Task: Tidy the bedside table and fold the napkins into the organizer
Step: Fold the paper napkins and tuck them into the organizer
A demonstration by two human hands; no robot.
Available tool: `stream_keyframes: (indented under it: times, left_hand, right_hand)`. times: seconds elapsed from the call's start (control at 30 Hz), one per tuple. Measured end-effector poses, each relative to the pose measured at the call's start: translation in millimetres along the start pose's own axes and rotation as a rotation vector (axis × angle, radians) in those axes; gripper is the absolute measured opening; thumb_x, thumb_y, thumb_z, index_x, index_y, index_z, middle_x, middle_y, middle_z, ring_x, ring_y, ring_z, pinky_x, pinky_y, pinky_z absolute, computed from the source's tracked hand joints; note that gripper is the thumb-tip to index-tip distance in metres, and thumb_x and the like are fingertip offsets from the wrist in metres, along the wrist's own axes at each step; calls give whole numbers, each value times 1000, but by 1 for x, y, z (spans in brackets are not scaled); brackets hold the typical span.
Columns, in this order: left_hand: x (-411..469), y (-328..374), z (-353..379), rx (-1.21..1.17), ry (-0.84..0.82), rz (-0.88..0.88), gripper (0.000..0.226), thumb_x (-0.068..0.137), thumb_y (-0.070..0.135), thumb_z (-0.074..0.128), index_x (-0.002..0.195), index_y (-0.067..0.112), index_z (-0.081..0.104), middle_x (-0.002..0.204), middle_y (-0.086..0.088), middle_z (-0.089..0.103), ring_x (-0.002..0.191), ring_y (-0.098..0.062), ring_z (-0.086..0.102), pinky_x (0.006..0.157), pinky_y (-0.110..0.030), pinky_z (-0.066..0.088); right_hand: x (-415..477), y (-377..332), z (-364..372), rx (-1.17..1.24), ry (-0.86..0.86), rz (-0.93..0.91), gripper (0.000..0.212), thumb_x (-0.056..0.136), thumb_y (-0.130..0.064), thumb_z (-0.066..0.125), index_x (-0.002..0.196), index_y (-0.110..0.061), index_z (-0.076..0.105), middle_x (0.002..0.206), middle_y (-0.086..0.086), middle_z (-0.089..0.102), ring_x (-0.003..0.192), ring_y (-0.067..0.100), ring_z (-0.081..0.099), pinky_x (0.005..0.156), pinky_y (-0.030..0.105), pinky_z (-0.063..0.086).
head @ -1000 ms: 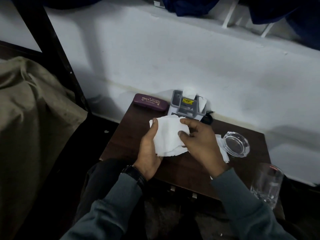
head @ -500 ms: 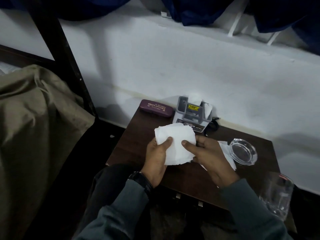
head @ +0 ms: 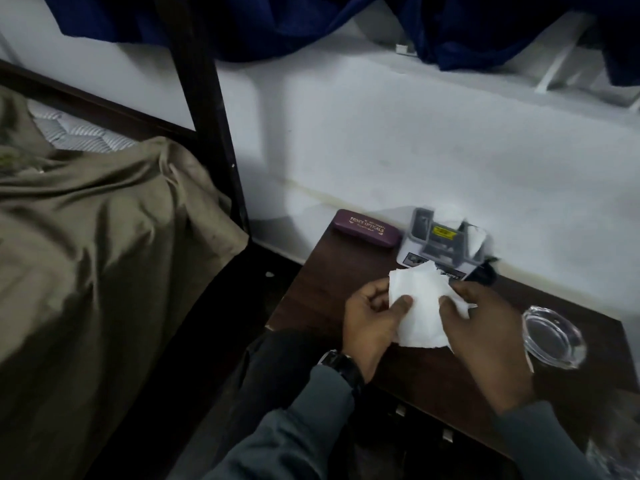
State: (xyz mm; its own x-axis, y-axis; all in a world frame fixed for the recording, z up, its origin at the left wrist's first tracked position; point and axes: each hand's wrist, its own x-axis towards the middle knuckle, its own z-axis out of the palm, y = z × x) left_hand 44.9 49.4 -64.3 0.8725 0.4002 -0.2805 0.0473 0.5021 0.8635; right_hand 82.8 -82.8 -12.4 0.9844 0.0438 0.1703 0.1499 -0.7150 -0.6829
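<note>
Now we hold a white napkin (head: 420, 306) in both hands above the near middle of the dark wooden bedside table (head: 311, 296). Our left hand (head: 370, 323) pinches its left edge, thumb on top and fingers curled behind. Our right hand (head: 485, 337) grips the right edge, thumb pressed on the front face. The napkin looks partly folded, with ragged upper corners, and in our view it overlaps the front of the grey organizer (head: 440, 244); whether they touch we cannot tell. The organizer stands at twelve o'clock from the napkin, against the white wall, with a yellow label on it and more white napkins (head: 476, 237) sticking up from its back and right side. At eleven o'clock lies a maroon glasses case (head: 367, 228) with gold lettering, just beside the organizer. At three o'clock, near our right hand, sits a clear glass ashtray (head: 554, 336). A black watch (head: 341, 367) is on our left wrist. Off at nine o'clock, well apart from the table, an olive bed cover (head: 86, 254) drapes over the bed
</note>
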Motion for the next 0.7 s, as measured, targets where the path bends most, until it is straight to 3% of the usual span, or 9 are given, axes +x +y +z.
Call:
stream_keyframes:
  times: [0.17,0.33,0.43,0.5,0.57,0.63,0.7]
  left_hand:
    - [1,-2,1,19,-6,42,26,85,0,79,106,16,76,101,-4,81,96,-19,76,79,-30,62]
    - [0,-3,4,21,-42,42,23,85,2,79,104,16,77,98,-4,81,91,-15,76,72,-25,60]
    - [-1,-1,6,16,-49,27,19,87,5,79,103,14,78,99,-8,80,92,-19,76,75,-28,60]
    - [-3,4,7,-30,-64,-26,16,86,20,80,102,15,79,102,-13,79,91,-22,74,77,-33,60]
    - [-5,10,7,-100,-114,-130,28,89,42,72,103,18,80,98,-9,79,86,-20,74,72,-34,60]
    - [-5,12,5,-173,-125,-183,33,102,43,56,100,21,80,92,-3,79,82,-16,74,67,-33,60]
    - [-2,12,3,-178,-79,-184,24,105,27,54,107,18,77,102,-7,78,88,-17,74,66,-32,60]
  right_hand:
    - [-3,2,5,12,-22,-11,28,89,-21,71,117,-16,72,110,3,73,85,21,64,83,29,43]
    - [-2,1,11,-1,-13,-69,25,88,-20,73,113,-16,73,105,2,73,87,20,67,82,29,45]
    - [-3,-2,13,20,-8,-87,25,88,-19,73,113,-17,73,105,2,74,89,21,69,83,32,50]
    - [-4,-3,14,32,-9,-125,19,88,-18,73,107,-21,73,99,1,74,86,21,69,81,34,52]
    - [-5,-4,15,41,-24,-134,14,88,-24,73,102,-26,72,96,-3,74,86,17,69,82,36,54]
    - [-7,-6,16,83,-62,-99,13,87,-44,71,99,-41,71,95,-14,74,87,3,68,81,27,55]
    - [-9,-6,15,141,-115,-53,20,79,-63,70,96,-54,67,96,-30,71,90,-12,65,75,7,47]
